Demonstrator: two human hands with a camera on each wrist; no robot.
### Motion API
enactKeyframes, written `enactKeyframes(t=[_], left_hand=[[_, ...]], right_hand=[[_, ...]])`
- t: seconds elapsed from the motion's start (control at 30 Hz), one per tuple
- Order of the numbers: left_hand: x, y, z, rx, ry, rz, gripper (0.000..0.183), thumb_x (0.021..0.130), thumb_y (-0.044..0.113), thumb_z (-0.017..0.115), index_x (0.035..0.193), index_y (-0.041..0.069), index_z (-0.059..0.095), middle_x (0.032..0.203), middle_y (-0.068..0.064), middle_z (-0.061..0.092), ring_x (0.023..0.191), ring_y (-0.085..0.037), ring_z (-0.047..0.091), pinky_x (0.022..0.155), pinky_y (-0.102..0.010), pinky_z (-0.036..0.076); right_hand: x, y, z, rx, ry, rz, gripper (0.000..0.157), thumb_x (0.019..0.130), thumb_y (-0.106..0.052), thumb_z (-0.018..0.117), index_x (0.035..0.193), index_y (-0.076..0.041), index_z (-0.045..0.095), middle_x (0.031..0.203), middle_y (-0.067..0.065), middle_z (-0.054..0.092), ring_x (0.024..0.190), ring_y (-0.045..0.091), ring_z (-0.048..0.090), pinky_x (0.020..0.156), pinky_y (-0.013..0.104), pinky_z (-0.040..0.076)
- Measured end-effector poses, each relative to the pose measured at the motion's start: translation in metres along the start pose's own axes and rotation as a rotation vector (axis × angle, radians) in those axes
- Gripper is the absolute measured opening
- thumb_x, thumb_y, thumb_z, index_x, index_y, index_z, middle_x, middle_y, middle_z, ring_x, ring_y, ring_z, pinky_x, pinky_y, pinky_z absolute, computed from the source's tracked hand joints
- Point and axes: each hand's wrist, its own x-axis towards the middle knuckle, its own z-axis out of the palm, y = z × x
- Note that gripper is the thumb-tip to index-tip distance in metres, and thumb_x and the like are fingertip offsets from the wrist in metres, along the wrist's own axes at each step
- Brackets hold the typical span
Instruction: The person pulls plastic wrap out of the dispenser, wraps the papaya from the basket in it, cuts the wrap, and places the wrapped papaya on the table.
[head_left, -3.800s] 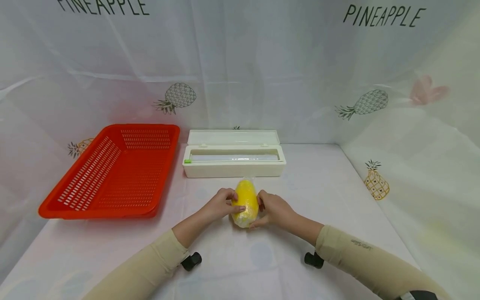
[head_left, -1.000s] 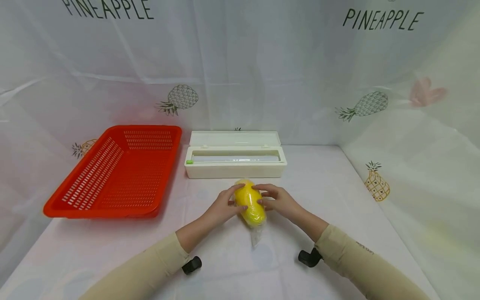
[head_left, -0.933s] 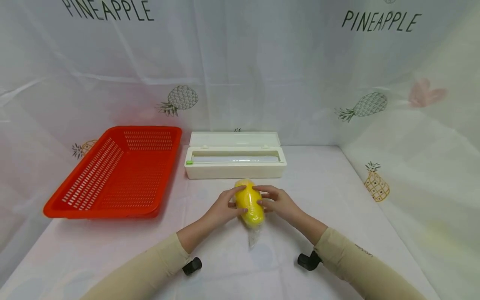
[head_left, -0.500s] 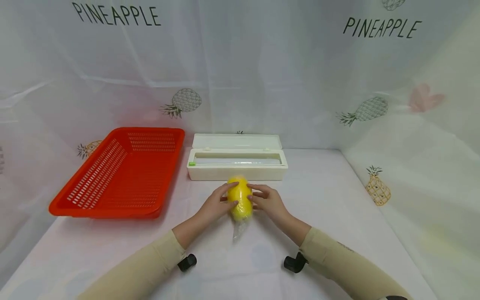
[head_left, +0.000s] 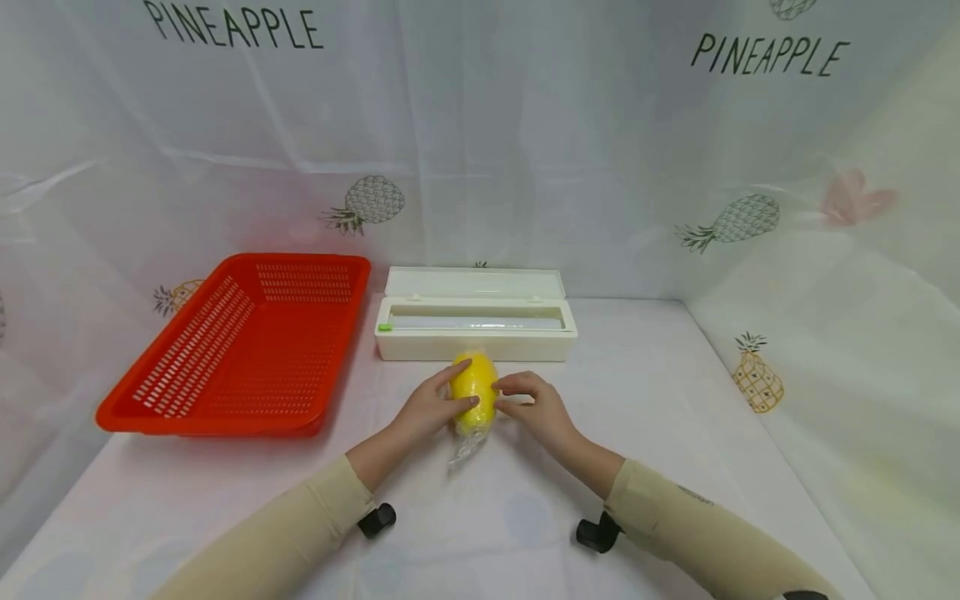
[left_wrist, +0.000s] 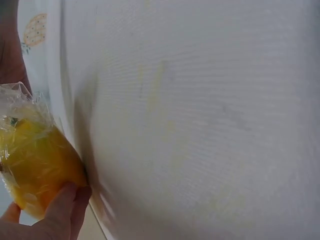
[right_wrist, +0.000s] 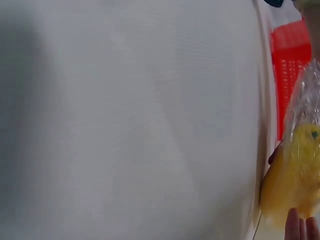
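A yellow, mango-like fruit wrapped in clear cling film stands out in the middle of the head view. My left hand holds it from the left, thumb and forefinger laid across its near face. At its right side are the fingertips of my right hand, loosely bent. Loose film trails from the fruit's near end. The left wrist view shows the film bunched over the fruit's greenish tip, with fingers at the opposite end. Fingertips reach the wrapped fruit in the right wrist view.
Behind the hands sits a white cling film box, lid up, with a roll inside and a green slider at its left end. To the left is a red plastic basket. White pineapple-print sheeting lines the back and sides.
The fruit turned between both hands, its loose film end swinging from the far side to the near side. It has shifted slightly left, and the right fingers have drawn back to its side.
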Motion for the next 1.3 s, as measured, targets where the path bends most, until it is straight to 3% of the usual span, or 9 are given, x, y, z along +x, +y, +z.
enactKeyframes(t=[0.13,0.27,0.43,0.53,0.63,0.7,0.87,1.13,1.3], left_hand=[[0.002,0.003,0.0,0.012,0.017,-0.005,0.063,0.088,0.027,0.072,0.145,0.03,0.047,0.152,-0.009,0.038,0.14,-0.036,0.029,0.109,-0.062,0.022],[0.005,0.003,-0.002,0.019,0.03,-0.009,0.062,0.087,0.027,0.072,0.145,0.028,0.048,0.151,-0.01,0.04,0.14,-0.035,0.031,0.11,-0.062,0.02],[0.006,0.005,-0.003,0.018,0.027,-0.006,0.063,0.087,0.026,0.073,0.145,0.025,0.048,0.151,-0.011,0.039,0.139,-0.036,0.032,0.11,-0.06,0.022],[0.008,0.007,-0.004,0.022,0.027,0.01,0.062,0.087,0.026,0.073,0.145,0.024,0.049,0.15,-0.011,0.04,0.138,-0.036,0.034,0.11,-0.058,0.025],[0.011,0.007,-0.005,0.018,0.031,0.018,0.061,0.087,0.026,0.072,0.144,0.023,0.05,0.149,-0.012,0.042,0.136,-0.035,0.036,0.109,-0.056,0.028],[0.013,0.007,-0.005,0.003,0.031,0.008,0.06,0.087,0.026,0.072,0.144,0.023,0.051,0.149,-0.012,0.042,0.134,-0.035,0.039,0.106,-0.052,0.035],[0.019,0.007,-0.005,-0.068,0.031,-0.054,0.059,0.088,0.025,0.073,0.143,0.024,0.051,0.15,-0.012,0.041,0.117,-0.031,0.053,0.086,-0.037,0.054],[0.022,0.01,-0.003,-0.106,0.039,-0.094,0.059,0.088,0.024,0.074,0.143,0.024,0.052,0.148,-0.012,0.042,0.109,-0.028,0.058,0.082,-0.035,0.055],[0.023,0.01,-0.002,-0.122,0.043,-0.089,0.058,0.087,0.023,0.074,0.142,0.023,0.053,0.147,-0.012,0.044,0.105,-0.026,0.06,0.08,-0.034,0.056]], right_hand=[[-0.012,-0.002,-0.004,-0.097,-0.036,-0.13,0.019,0.084,-0.007,0.076,0.102,-0.014,0.075,0.105,-0.004,0.061,0.105,0.018,0.057,0.089,0.038,0.052],[-0.022,0.0,-0.006,-0.2,-0.096,-0.323,0.024,0.082,-0.004,0.077,0.104,-0.014,0.076,0.104,-0.006,0.059,0.103,0.016,0.056,0.089,0.033,0.051],[-0.023,0.005,-0.003,-0.305,-0.163,-0.575,0.036,0.077,-0.001,0.081,0.111,-0.009,0.074,0.106,-0.005,0.056,0.103,0.014,0.053,0.086,0.026,0.051],[-0.02,0.006,-0.001,-0.331,-0.184,-0.673,0.037,0.075,-0.003,0.083,0.111,-0.007,0.074,0.105,-0.003,0.055,0.101,0.014,0.052,0.083,0.025,0.051],[-0.017,0.006,0.0,-0.35,-0.197,-0.736,0.034,0.074,-0.003,0.084,0.107,-0.009,0.076,0.104,-0.001,0.055,0.1,0.015,0.05,0.08,0.025,0.05],[-0.014,0.006,0.0,-0.376,-0.198,-0.782,0.033,0.074,-0.005,0.085,0.105,-0.012,0.077,0.103,0.0,0.055,0.098,0.016,0.05,0.079,0.024,0.049],[-0.009,0.007,0.002,-0.446,-0.156,-0.895,0.031,0.071,-0.015,0.089,0.1,-0.014,0.076,0.101,-0.001,0.055,0.096,0.016,0.05,0.08,0.023,0.045],[-0.003,0.005,0.009,-0.559,-0.004,-0.95,0.05,0.062,-0.029,0.094,0.1,-0.011,0.066,0.095,-0.001,0.057,0.091,0.017,0.052,0.084,0.033,0.042],[-0.002,0.005,0.014,-0.612,0.034,-0.938,0.044,0.062,-0.029,0.094,0.093,-0.012,0.068,0.09,-0.001,0.054,0.087,0.017,0.051,0.083,0.034,0.04]])
